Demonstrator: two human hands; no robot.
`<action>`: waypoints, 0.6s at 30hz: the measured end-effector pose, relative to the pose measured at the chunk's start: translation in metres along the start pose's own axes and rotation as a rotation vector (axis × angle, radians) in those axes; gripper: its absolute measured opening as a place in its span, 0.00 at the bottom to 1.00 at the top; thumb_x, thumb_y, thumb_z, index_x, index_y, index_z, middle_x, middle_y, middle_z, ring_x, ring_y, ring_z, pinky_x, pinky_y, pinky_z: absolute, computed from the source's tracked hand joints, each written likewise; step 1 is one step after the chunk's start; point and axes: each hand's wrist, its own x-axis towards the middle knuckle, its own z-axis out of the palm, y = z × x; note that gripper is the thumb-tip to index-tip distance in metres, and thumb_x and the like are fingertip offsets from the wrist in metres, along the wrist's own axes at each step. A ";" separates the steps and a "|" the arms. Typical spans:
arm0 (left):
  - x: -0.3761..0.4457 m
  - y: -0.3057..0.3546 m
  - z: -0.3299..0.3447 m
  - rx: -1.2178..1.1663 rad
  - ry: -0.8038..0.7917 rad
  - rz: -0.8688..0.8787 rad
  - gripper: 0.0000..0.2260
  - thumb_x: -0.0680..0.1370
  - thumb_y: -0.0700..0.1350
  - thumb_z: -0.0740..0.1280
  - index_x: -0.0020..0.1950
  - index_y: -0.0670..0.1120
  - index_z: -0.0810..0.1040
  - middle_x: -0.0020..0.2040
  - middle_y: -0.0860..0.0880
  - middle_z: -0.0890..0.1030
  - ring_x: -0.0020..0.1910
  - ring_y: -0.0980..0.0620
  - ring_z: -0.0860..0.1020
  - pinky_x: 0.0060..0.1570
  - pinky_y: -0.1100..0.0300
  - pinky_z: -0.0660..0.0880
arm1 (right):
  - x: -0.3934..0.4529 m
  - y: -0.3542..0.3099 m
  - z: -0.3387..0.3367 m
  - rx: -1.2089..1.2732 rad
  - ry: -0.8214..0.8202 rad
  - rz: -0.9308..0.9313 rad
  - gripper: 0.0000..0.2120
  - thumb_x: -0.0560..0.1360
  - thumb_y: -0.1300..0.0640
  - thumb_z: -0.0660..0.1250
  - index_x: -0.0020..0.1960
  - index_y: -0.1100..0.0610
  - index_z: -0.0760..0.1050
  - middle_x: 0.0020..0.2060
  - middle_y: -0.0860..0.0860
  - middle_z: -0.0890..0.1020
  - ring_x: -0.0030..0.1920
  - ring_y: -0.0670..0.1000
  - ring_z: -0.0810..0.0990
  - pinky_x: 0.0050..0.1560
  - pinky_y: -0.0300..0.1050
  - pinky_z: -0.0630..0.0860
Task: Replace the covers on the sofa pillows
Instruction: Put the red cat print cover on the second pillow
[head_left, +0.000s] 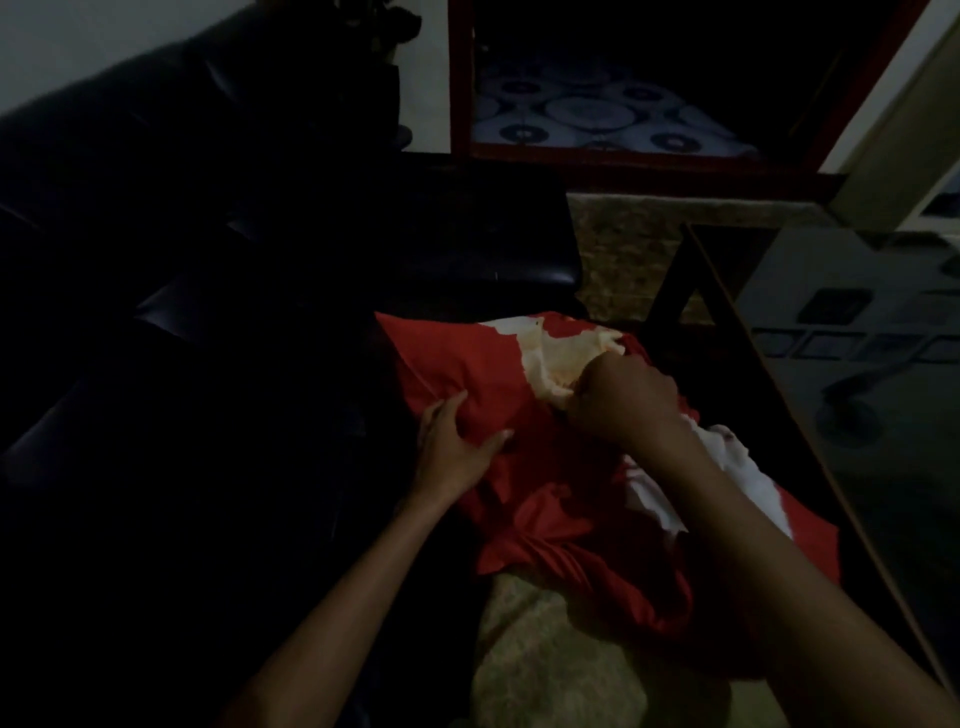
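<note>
Two bare arms reach out from the bottom toward a red cover (524, 499) lying at the edge of a dark sofa (208, 312). On the left, the left hand (457, 441) presses flat on the red cloth with loose fingers, holding it down. Next to it, the right hand (618, 395) is clenched around the pale pillow (556, 358) poking out of the cover. So the job looks only half done. Farther right stands a glass desk (841, 364).
</note>
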 end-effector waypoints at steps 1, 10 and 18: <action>0.002 -0.003 -0.003 -0.011 0.015 0.007 0.32 0.72 0.57 0.76 0.73 0.50 0.71 0.71 0.45 0.69 0.69 0.46 0.71 0.70 0.51 0.69 | 0.013 -0.007 -0.002 0.054 0.020 0.008 0.17 0.76 0.43 0.69 0.56 0.55 0.82 0.55 0.54 0.83 0.55 0.57 0.82 0.46 0.45 0.68; 0.076 -0.014 -0.043 -0.321 0.235 -0.186 0.29 0.76 0.53 0.73 0.73 0.45 0.69 0.69 0.47 0.73 0.62 0.49 0.75 0.65 0.51 0.73 | 0.067 -0.032 0.045 0.298 0.131 0.071 0.12 0.78 0.57 0.67 0.59 0.51 0.83 0.52 0.54 0.86 0.49 0.56 0.84 0.42 0.44 0.74; 0.098 -0.015 0.000 -0.368 0.062 -0.272 0.39 0.68 0.66 0.75 0.73 0.48 0.71 0.67 0.47 0.78 0.63 0.48 0.78 0.66 0.50 0.75 | 0.078 0.008 0.047 0.404 0.069 0.189 0.15 0.69 0.62 0.69 0.54 0.54 0.85 0.49 0.59 0.86 0.52 0.60 0.84 0.50 0.52 0.82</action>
